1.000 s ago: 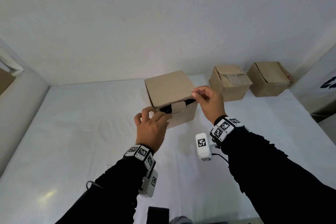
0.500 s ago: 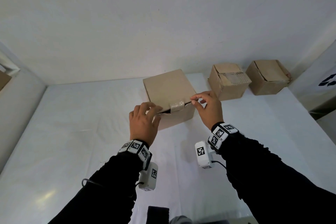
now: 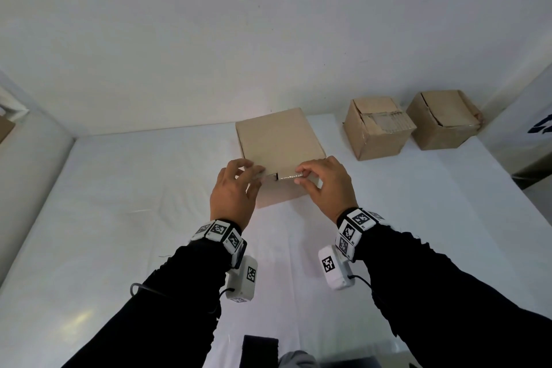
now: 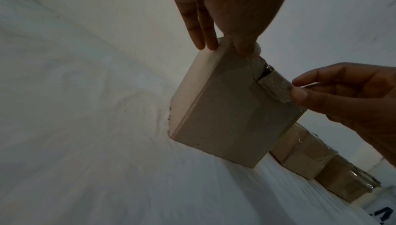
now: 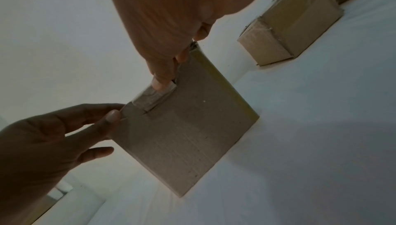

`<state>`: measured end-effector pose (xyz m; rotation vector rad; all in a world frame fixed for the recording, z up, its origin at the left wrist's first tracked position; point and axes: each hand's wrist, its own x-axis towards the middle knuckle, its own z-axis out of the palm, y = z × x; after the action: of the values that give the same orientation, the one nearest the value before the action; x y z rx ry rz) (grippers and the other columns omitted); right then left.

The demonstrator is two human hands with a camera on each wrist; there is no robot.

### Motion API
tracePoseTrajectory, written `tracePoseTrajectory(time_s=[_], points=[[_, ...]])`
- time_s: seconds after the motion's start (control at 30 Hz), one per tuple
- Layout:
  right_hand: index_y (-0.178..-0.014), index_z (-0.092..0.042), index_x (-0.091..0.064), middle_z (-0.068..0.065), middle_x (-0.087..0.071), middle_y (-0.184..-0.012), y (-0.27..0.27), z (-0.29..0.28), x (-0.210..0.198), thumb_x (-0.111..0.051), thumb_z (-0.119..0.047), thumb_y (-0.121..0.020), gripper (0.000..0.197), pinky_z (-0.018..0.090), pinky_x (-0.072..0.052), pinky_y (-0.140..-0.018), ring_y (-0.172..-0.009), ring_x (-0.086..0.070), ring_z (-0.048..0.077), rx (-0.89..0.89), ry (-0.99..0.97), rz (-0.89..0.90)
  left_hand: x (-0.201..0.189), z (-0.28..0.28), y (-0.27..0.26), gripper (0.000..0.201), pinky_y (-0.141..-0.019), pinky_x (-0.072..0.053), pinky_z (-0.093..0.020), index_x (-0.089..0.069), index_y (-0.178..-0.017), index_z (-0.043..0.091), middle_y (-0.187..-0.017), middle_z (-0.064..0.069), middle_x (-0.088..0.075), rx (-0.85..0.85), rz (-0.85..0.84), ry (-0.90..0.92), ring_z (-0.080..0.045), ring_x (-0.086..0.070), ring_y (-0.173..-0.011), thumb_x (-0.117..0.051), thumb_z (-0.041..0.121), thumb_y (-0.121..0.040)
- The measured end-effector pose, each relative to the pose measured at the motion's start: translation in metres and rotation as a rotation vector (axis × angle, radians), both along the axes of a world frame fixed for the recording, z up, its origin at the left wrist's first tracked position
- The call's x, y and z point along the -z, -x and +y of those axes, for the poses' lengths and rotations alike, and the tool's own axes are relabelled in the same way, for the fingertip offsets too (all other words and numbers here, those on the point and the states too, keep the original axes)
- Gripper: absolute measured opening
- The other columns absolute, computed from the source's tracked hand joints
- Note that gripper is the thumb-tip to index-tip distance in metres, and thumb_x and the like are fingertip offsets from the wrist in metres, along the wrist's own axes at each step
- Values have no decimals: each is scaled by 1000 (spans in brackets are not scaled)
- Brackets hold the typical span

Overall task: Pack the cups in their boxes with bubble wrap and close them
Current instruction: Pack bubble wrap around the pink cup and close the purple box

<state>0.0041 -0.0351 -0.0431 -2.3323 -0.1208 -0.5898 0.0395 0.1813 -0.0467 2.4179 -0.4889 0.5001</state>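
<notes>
A brown cardboard box [image 3: 277, 140] stands mid-table with its lid lowered; only a small dark gap shows at the front edge. My left hand [image 3: 254, 174] pinches the lid's front left corner, fingers on the side and thumb on the front [image 4: 246, 47]. My right hand [image 3: 301, 177] pinches the taped tab [image 4: 274, 86] at the middle of the front edge, and its thumb [image 5: 160, 79] presses the tab [image 5: 154, 96] against the box [image 5: 188, 135]. No cup or bubble wrap shows; the inside of the box is hidden.
Two more cardboard boxes, lids down and taped, stand at the back right: one [image 3: 376, 128] nearer the middle, one [image 3: 442, 119] by the right wall. White walls close in the table [image 3: 149, 218] at the back, left and right.
The lid has come down from ajar to almost flat on the box. Both hands followed it down to the front edge, and the right hand now holds the tab.
</notes>
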Motion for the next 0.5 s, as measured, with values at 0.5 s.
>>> tracePoseTrajectory(time_s=[0.5], points=[[-89, -22, -71, -11, -69, -84, 0, -7, 4, -76, -16, -79, 13, 39, -48, -71, -80, -56, 13, -94, 117, -22, 2, 2, -3, 17, -64, -49, -29, -72, -104, 28, -111, 5, -58, 12, -24, 1, -18, -52, -92, -67, 23, -89]])
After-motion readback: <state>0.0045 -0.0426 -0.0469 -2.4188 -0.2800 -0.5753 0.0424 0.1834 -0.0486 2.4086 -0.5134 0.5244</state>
